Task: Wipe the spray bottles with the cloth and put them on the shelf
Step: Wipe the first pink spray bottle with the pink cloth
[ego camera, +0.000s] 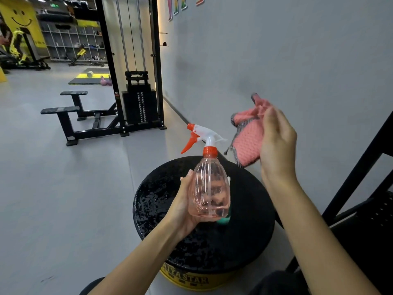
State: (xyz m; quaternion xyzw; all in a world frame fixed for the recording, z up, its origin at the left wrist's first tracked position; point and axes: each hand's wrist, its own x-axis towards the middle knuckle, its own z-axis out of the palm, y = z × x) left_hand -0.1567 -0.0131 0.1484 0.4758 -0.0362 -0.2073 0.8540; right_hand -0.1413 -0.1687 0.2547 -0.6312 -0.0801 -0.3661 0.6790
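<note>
Bottle (209, 189) clear pinkish plastic in left hand (182, 205), knitted-looking pink cloth (247, 138) bunched in right hand (276, 141)

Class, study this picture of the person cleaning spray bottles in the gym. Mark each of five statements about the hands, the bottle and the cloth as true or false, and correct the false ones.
1. The left hand holds the spray bottle upright by its body. True.
2. The right hand holds a blue cloth. False: the cloth is pink with a grey edge.
3. The cloth is pressed against the bottle. False: it is held up to the bottle's right, apart from it.
4. The bottle's trigger and collar are orange. True.
5. The bottle stands on the black round stool. False: it is held above the stool.
</note>
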